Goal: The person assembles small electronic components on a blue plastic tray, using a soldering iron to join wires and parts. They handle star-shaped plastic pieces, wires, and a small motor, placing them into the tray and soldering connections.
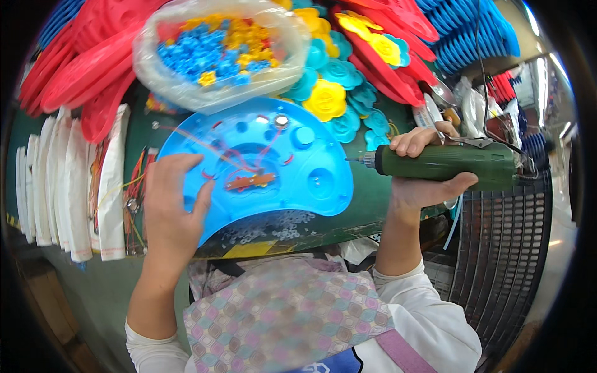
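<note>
A blue curved plastic shell [329, 202] lies hollow side up on the table before me. Inside it sit a small brown circuit board [250, 181], thin red wires and a round silvery part [282, 121]. My left hand [171, 202] is at the shell's left edge, thumb and fingers apart, slightly blurred; nothing shows between them. My right hand [413, 177] grips a dark green electric screwdriver [454, 165], held level to the right of the shell. Its bit points left, toward the shell's right rim. A cable runs from its rear end.
Behind the shell stands a clear bag [161, 87] of small blue and yellow pieces. Red plastic parts [87, 59] and yellow and teal flower shapes [324, 101] are piled around. White sleeves [78, 193] and wires line the left; small clear bits [273, 225] lie near the table edge.
</note>
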Demonstrator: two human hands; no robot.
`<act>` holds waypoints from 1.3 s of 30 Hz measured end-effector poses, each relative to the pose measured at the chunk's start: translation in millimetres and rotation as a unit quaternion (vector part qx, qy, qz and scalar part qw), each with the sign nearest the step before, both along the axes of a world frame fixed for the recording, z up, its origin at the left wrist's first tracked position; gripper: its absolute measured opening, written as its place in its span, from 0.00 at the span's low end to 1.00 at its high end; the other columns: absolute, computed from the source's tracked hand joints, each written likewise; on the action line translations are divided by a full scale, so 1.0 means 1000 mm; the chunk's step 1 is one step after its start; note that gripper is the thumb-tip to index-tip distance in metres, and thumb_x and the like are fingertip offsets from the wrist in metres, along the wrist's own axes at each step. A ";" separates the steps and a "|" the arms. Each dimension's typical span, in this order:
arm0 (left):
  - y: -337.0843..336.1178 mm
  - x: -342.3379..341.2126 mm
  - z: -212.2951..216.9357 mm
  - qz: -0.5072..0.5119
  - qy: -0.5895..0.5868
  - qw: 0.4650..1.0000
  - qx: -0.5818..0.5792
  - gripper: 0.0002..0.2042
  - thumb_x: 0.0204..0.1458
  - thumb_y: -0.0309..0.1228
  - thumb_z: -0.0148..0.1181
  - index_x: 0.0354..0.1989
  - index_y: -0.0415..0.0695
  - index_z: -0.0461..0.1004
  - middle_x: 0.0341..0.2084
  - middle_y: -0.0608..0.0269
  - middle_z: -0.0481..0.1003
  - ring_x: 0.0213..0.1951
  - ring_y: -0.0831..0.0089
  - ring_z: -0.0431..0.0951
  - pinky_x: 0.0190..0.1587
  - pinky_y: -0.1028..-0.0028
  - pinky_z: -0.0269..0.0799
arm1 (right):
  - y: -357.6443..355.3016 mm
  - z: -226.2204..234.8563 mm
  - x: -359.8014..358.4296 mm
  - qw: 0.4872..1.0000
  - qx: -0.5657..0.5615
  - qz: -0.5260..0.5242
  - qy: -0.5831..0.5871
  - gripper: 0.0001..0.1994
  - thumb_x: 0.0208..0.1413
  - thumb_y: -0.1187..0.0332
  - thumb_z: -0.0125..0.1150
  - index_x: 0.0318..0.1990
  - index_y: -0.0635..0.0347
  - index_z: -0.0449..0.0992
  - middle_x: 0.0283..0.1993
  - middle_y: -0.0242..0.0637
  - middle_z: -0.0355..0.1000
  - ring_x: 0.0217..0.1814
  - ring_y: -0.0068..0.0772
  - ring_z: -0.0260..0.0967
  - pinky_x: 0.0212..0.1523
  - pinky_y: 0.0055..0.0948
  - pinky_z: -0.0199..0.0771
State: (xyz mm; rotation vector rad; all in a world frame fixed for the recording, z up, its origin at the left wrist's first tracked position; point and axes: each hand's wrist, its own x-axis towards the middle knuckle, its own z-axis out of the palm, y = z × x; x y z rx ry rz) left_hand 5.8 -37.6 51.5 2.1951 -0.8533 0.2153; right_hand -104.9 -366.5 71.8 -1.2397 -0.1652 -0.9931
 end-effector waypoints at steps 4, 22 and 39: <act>-0.061 0.008 0.005 -0.139 -0.020 0.990 -0.018 0.16 0.49 0.23 0.69 0.47 0.39 0.75 0.40 0.52 0.77 0.42 0.51 0.75 0.45 0.59 0.71 | -0.023 -0.001 -0.021 0.996 0.019 -0.082 0.035 0.51 0.50 0.17 0.46 0.55 0.63 0.67 0.25 0.36 0.67 0.27 0.35 0.69 0.33 0.37 0.73; -0.290 0.070 -0.011 -0.278 -0.140 0.932 0.184 0.32 0.33 0.16 0.74 0.53 0.46 0.74 0.51 0.54 0.70 0.54 0.53 0.74 0.51 0.59 0.78 | -0.136 0.014 -0.142 0.922 -0.072 -0.380 0.022 0.49 0.56 0.21 0.44 0.57 0.68 0.60 0.28 0.42 0.71 0.30 0.37 0.73 0.38 0.40 0.80; -0.404 0.058 -0.015 -0.374 -0.084 0.918 0.105 0.25 0.56 0.23 0.62 0.65 0.41 0.70 0.59 0.40 0.73 0.62 0.43 0.70 0.66 0.55 0.63 | -0.228 -0.025 -0.026 0.936 -0.013 -0.347 -0.049 0.19 0.66 0.58 0.61 0.50 0.68 0.68 0.26 0.40 0.75 0.27 0.30 0.75 0.36 0.30 0.78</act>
